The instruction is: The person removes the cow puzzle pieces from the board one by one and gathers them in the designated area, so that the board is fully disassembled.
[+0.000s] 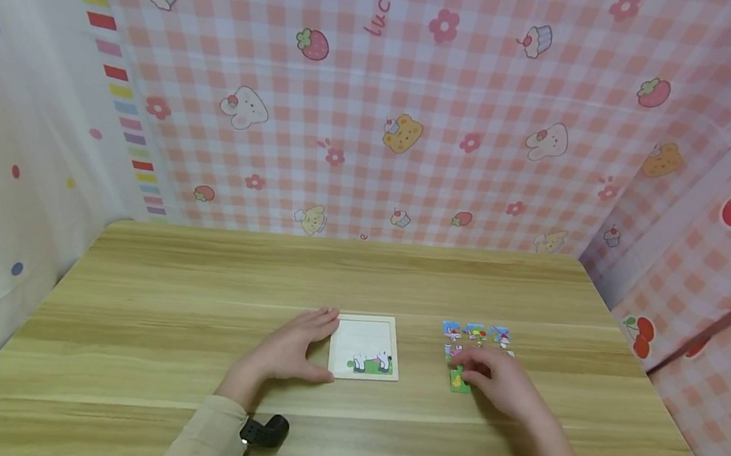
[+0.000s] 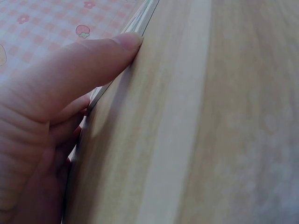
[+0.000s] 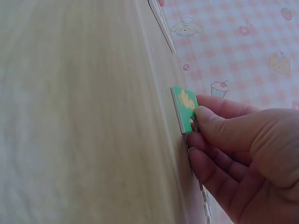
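A shallow wooden jigsaw tray (image 1: pixel 364 335) lies flat on the table, with joined puzzle pieces (image 1: pixel 373 364) along its lower right showing white animal legs on green. My left hand (image 1: pixel 291 350) holds the tray by its left side, thumb at the near corner and fingers at the far one. To the right, my right hand (image 1: pixel 500 379) pinches a green puzzle piece (image 3: pixel 185 105) with a yellow duckling on it between thumb and fingers. The piece is tilted up in the right wrist view. Just beyond that hand lie several loose puzzle pieces (image 1: pixel 476 332), some partly hidden under it.
The wood-grain table (image 1: pixel 197 299) stretches around both hands. A pink checked cloth (image 1: pixel 374 147) hangs behind its back edge, with more cloth at either side. Black wrist cameras sit on both wrists.
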A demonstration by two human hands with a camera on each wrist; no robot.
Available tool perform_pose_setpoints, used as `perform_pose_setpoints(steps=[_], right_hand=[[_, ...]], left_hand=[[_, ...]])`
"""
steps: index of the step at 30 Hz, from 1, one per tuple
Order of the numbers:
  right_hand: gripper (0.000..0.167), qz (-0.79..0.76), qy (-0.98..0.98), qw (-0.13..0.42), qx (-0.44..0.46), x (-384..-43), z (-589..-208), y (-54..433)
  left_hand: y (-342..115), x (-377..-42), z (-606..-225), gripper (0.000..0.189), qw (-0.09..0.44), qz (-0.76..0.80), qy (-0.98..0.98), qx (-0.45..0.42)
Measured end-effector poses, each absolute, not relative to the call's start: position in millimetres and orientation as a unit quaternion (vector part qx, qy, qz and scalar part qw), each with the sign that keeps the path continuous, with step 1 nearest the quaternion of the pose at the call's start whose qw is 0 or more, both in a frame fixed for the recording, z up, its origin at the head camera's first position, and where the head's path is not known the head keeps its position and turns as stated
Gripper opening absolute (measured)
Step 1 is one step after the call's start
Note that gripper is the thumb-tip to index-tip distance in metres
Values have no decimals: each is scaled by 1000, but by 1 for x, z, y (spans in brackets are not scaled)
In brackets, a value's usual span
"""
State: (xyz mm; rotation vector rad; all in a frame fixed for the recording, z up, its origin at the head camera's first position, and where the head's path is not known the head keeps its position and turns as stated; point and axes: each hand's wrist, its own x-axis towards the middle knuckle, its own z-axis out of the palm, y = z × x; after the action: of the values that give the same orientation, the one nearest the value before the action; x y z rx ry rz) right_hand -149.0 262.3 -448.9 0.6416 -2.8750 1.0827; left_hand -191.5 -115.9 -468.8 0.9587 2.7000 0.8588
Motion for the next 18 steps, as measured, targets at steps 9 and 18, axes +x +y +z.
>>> perform_pose_setpoints(steps=[9,18], right_hand=[[22,321,-930,14,178,-150,-452,259],[21,325,-928,19,179,-148,-450,260]], left_hand=[[-116,-191,-469,93,75,287,900,320],[-116,-191,-467,93,76,286,899,322]])
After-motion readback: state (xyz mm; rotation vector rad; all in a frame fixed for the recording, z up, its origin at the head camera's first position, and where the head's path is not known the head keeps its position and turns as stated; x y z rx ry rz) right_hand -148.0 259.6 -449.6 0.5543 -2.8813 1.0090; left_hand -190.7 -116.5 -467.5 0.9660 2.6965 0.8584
